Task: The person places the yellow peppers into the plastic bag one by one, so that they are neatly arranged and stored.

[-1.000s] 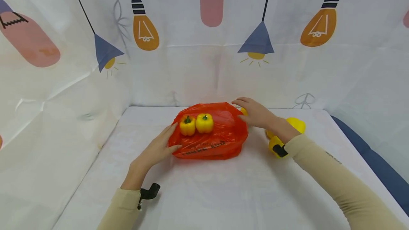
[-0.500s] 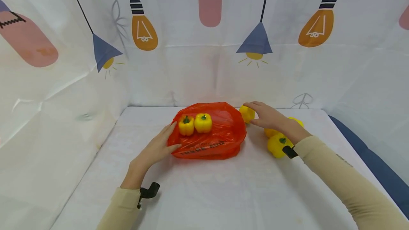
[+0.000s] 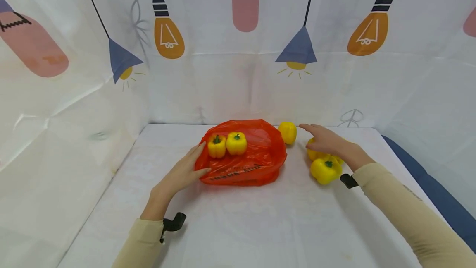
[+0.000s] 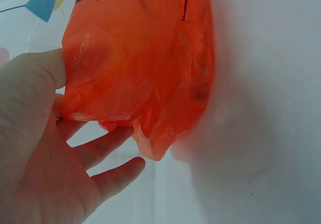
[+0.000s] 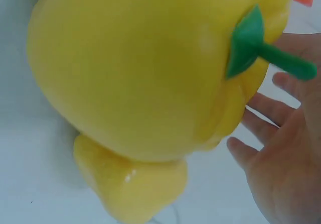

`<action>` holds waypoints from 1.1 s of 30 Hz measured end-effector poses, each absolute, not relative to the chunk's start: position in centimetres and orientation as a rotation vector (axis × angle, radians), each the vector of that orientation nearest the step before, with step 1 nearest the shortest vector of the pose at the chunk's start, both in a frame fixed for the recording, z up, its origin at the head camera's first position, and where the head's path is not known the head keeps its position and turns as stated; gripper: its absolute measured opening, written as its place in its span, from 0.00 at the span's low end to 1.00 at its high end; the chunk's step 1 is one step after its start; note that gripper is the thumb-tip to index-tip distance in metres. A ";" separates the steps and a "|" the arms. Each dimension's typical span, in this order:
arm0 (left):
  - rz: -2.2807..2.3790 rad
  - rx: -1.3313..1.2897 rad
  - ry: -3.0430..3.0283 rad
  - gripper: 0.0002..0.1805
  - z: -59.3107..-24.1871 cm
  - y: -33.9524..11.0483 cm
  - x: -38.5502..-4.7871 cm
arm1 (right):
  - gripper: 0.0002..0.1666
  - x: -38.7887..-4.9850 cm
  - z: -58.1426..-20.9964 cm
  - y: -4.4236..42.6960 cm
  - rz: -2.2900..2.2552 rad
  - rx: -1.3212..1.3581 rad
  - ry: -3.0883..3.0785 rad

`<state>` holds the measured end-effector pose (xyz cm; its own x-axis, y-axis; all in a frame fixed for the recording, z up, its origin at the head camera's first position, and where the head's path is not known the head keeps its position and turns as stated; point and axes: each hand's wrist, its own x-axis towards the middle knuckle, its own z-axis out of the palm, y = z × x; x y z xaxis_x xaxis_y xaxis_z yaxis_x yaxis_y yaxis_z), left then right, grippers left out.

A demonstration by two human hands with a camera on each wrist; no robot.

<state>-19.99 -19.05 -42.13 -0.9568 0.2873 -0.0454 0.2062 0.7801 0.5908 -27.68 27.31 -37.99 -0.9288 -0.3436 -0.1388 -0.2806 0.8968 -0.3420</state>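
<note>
A red plastic bag (image 3: 260,148) with dark print lies spread on the table. Two yellow bell peppers, a left one (image 3: 217,146) and a right one (image 3: 236,143), sit side by side at its left part; I cannot tell whether they are on it or within its mouth. My left hand (image 3: 180,175) touches the bag's left side, fingers spread and loose. My right hand (image 3: 327,142) hovers with extended fingers over several yellow bell peppers at the right, nearest one pepper (image 3: 326,170) with a green stem. In the right wrist view a pepper (image 5: 140,68) stands close to the fingers, apart from them.
Another yellow bell pepper (image 3: 288,132) stands beside the bag's back right edge. The white table (image 3: 253,226) meets a printed white sheet (image 3: 238,86) behind and at the left. Something dark blue (image 3: 427,177) lies past the table's right edge.
My right hand has drawn away to the right from the bag and the pepper beside it, and is now over the right-hand peppers. My left hand has stayed at the bag.
</note>
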 end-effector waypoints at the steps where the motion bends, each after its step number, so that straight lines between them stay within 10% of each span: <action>1: 0.918 0.392 2.836 0.49 -42.1 -19.1 -20.0 | 0.44 -27.6 -38.0 27.5 -0.482 -0.466 2.857; 33: 0.932 0.379 2.813 0.48 -42.5 -19.1 -20.2 | 0.44 -27.3 -38.4 30.6 -0.432 -0.399 2.716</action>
<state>-20.18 -19.15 -42.48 -0.9562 0.2853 -0.0662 0.1893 0.7745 0.6035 -27.34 30.56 -38.36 -0.8950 -0.3270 -0.3036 -0.2167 0.9133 -0.3448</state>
